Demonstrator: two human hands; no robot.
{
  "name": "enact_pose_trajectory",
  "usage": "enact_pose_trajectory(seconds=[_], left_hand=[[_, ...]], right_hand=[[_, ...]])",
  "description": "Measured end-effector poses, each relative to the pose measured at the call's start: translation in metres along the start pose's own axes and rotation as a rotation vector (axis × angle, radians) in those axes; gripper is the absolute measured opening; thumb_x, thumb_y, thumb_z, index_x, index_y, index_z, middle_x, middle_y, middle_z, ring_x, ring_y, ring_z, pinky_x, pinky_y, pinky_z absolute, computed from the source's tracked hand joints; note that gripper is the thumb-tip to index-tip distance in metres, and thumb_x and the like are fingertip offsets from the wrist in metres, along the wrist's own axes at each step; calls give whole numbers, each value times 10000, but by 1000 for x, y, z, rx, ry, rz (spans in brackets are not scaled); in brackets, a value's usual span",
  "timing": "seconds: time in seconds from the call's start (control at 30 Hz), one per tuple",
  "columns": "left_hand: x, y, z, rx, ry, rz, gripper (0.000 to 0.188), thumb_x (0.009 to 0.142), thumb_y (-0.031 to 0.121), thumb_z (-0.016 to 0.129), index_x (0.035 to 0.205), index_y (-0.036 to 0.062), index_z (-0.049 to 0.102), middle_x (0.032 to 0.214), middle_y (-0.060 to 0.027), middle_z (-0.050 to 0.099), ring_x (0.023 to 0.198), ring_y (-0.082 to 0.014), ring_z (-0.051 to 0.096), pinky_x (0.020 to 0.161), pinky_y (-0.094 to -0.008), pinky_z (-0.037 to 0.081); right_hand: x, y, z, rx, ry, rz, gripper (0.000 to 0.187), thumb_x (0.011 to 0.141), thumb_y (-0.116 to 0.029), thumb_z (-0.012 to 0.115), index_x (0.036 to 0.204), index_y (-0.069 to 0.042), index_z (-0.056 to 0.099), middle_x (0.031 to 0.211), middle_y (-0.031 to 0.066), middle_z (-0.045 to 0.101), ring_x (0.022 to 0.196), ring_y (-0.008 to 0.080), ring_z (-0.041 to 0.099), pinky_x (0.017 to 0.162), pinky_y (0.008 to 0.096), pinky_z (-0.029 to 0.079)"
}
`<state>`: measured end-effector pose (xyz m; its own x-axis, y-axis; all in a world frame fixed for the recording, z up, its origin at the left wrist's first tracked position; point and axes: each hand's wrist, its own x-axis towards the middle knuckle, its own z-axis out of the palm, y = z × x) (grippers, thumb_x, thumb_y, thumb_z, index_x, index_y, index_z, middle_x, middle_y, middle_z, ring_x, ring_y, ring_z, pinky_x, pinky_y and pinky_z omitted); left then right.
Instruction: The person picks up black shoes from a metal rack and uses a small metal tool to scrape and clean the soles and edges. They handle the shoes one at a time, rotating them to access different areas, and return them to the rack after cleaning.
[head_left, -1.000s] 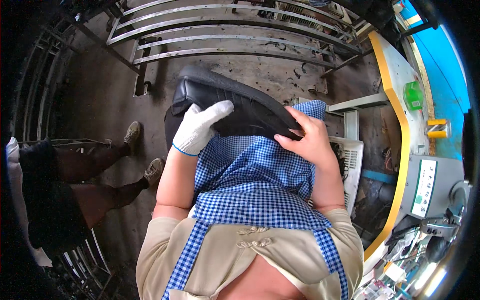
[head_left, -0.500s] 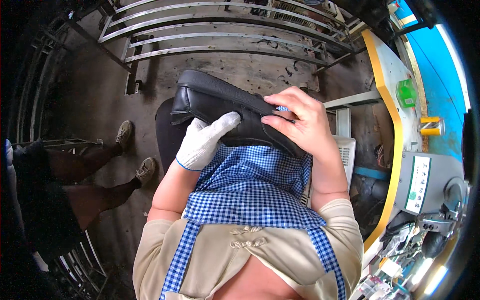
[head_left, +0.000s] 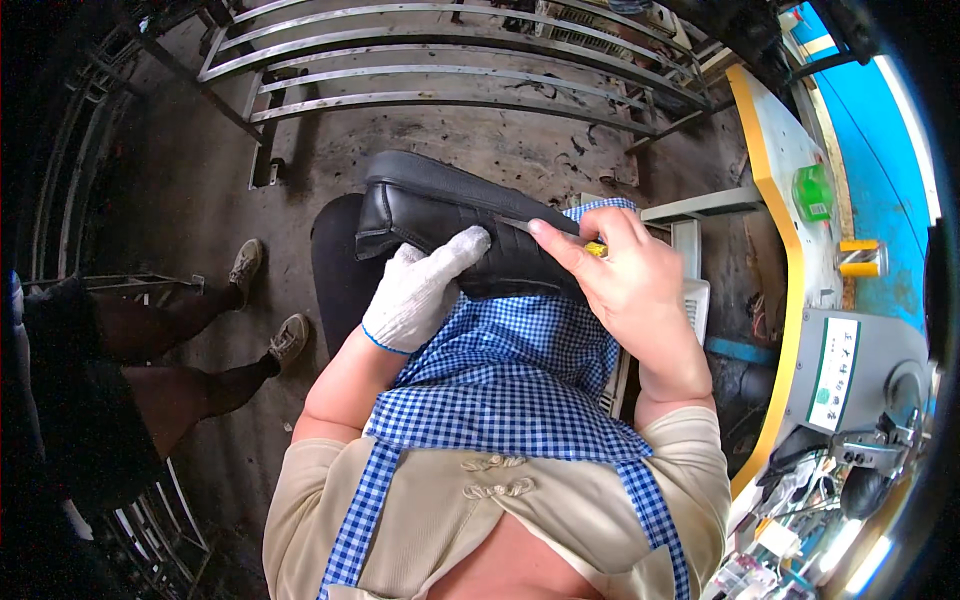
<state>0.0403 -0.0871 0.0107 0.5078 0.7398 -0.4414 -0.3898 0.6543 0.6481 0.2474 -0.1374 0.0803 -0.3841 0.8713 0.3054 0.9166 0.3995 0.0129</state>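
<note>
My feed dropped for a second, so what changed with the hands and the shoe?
The right hand slid from the shoe's right end onto its near side, now pressing a small yellow-handled tool against it. The gloved left hand moved lower. The shoe stays on the lap.

A metal rack (head_left: pixel 450 70) of long bars stands on the stained concrete floor (head_left: pixel 180 170) ahead. At the left, another person's legs end in two worn shoes (head_left: pixel 265 300). At the right, a yellow-edged machine table (head_left: pixel 790 230) carries a green container (head_left: pixel 812 192), beside a blue wall (head_left: pixel 890 130).
</note>
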Motion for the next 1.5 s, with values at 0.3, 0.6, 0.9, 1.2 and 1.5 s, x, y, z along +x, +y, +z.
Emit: enact_pose_trajectory(seconds=[0.3, 0.6, 0.9, 1.2, 1.5], left_hand=[[8, -23, -4, -114, -20, 50, 297, 917, 95, 614, 1189, -25, 616, 1143, -140, 678, 1011, -247, 670, 921, -384, 527], [7, -24, -8, 73, 73, 21, 276, 923, 88, 598, 1171, -28, 630, 1129, -140, 684, 1003, -241, 674, 911, -369, 531], [11, -35, -24, 408, 21, 224, 283, 919, 107, 622, 1160, -38, 641, 1106, -123, 693, 1001, -224, 676, 876, -334, 534], [4, -25, -20, 609, 37, 307, 303, 911, 137, 644, 1149, -51, 647, 1099, -115, 697, 910, -176, 692, 720, -270, 555], [4, -16, 5, -95, 66, 128, 298, 900, 107, 649, 1147, -58, 639, 1103, -130, 690, 989, -232, 673, 894, -352, 530]], right_hand=[[-9, 3, 4, 39, -143, -29, 439, 805, -104, 613, 1223, -229, 663, 901, 56, 532, 783, 197, 614, 538, 304, 547], [-17, 4, 14, 113, -103, 34, 470, 787, -68, 647, 1221, -249, 663, 872, 39, 496, 630, 179, 599, 490, 317, 520], [-15, -2, 28, 136, -27, 118, 475, 789, -57, 663, 1217, -263, 668, 866, 37, 499, 616, 185, 598, 489, 327, 516], [-14, 9, 29, 227, -34, 62, 471, 791, -62, 673, 1214, -268, 673, 858, 30, 503, 614, 177, 601, 499, 328, 522], [-13, 16, 43, 458, 144, 244, 286, 839, -161, 725, 1124, -183, 713, 845, 48, 584, 649, 199, 664, 542, 332, 535]])
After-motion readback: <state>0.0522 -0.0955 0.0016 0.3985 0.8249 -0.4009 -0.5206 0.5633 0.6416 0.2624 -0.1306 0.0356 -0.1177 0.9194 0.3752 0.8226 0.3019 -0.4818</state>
